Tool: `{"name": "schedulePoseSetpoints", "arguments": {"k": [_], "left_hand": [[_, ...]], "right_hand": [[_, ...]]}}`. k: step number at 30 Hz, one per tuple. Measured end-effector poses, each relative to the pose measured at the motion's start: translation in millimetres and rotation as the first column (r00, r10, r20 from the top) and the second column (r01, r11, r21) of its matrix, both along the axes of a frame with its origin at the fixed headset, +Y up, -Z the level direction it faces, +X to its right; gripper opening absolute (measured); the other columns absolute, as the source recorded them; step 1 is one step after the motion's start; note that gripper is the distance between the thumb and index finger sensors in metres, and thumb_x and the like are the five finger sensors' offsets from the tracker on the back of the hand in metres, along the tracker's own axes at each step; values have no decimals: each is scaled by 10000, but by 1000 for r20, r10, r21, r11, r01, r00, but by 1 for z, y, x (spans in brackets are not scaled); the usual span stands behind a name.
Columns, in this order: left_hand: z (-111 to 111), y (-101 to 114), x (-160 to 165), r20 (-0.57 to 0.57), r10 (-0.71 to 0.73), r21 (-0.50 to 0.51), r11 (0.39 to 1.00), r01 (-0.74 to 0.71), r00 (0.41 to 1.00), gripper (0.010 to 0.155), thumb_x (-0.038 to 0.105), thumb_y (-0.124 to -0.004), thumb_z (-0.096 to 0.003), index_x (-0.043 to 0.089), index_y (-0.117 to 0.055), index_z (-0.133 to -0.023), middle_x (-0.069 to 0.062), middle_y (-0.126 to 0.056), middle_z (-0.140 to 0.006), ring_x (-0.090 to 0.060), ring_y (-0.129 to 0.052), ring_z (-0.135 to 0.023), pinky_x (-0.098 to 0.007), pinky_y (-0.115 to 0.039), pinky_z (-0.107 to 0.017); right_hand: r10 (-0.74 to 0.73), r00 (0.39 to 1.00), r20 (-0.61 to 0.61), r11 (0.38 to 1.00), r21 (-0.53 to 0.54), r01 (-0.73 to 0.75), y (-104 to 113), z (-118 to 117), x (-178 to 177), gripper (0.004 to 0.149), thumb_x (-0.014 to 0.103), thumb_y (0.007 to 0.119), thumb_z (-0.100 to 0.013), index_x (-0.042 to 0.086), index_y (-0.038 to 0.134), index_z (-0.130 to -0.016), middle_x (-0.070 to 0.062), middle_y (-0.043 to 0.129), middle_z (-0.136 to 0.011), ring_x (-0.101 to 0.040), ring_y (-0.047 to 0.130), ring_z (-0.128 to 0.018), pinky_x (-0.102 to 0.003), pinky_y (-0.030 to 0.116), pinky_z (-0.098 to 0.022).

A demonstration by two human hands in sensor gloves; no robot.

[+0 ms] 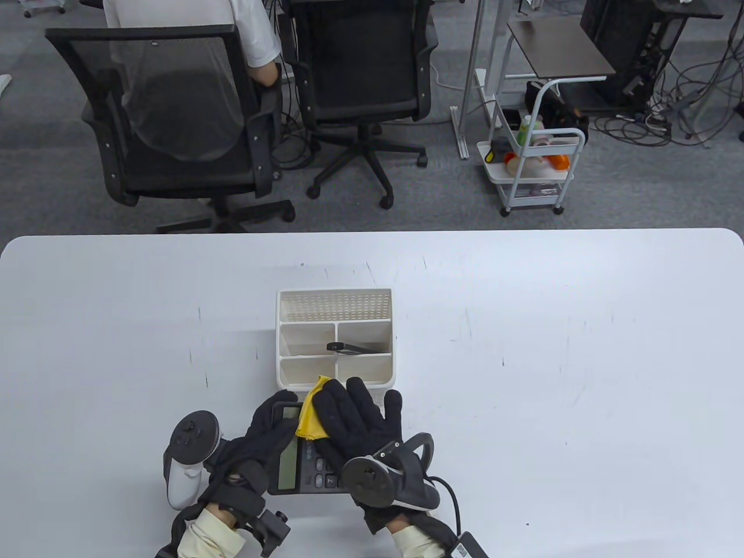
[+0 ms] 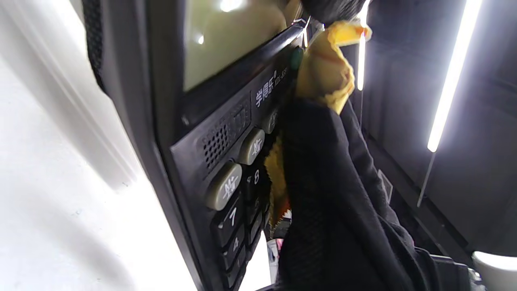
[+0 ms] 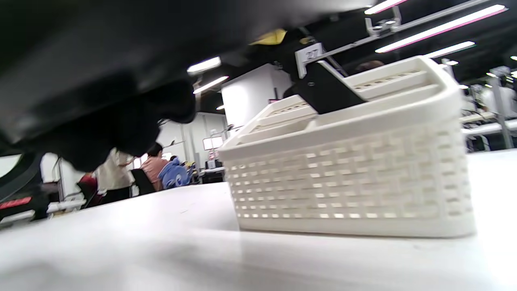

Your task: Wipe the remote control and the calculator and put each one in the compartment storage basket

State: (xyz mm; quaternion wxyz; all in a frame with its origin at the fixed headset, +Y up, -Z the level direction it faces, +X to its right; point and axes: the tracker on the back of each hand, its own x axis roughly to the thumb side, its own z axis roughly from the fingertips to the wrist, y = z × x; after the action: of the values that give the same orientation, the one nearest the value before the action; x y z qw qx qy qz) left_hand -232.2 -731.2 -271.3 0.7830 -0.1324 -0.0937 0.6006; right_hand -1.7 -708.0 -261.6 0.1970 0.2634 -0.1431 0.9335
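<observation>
A black calculator (image 1: pixel 289 468) lies at the table's near edge, in front of the white compartment basket (image 1: pixel 335 297). My left hand (image 1: pixel 273 424) grips its left side, fingers curled over the far corner. My right hand (image 1: pixel 354 415) lies flat with spread fingers on a yellow cloth (image 1: pixel 310 417), pressing it onto the keys. The left wrist view shows the calculator (image 2: pixel 226 133) close up, with the cloth (image 2: pixel 323 68) under the black glove. A black remote control (image 1: pixel 351 347) leans in the basket's middle right compartment; in the right wrist view the remote (image 3: pixel 327 91) sticks up out of the basket (image 3: pixel 347 178).
The basket stands just beyond my fingertips, its near compartments empty. White table (image 1: pixel 552 360) spreads to both sides. Beyond the far edge stand two office chairs (image 1: pixel 174 116), a person seated in one, and a white trolley (image 1: pixel 532 168).
</observation>
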Motion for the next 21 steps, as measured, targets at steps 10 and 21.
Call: {"name": "schedulePoseSetpoints", "arguments": {"k": [10, 21], "left_hand": [[7, 28, 3, -41, -216, 314, 924, 218, 975, 627, 313, -784, -528, 405, -460, -1057, -27, -790, -1021, -322, -1003, -772, -500, -870, -539], [22, 55, 13, -120, -322, 615, 718, 325, 939, 555, 416, -806, -503, 444, -600, -1017, 55, -858, -993, -287, -984, -816, -494, -845, -579]], "right_hand": [[-249, 966, -68, 966, -92, 242, 10, -5, 28, 638, 409, 694, -592, 72, 567, -1119, -204, 749, -1068, -458, 700, -940, -802, 378, -610], [-334, 930, -152, 942, -74, 326, 29, 2, 33, 544, 271, 832, -488, 0, 795, -958, -119, 945, -831, -363, 921, -725, -731, 562, -613]]}}
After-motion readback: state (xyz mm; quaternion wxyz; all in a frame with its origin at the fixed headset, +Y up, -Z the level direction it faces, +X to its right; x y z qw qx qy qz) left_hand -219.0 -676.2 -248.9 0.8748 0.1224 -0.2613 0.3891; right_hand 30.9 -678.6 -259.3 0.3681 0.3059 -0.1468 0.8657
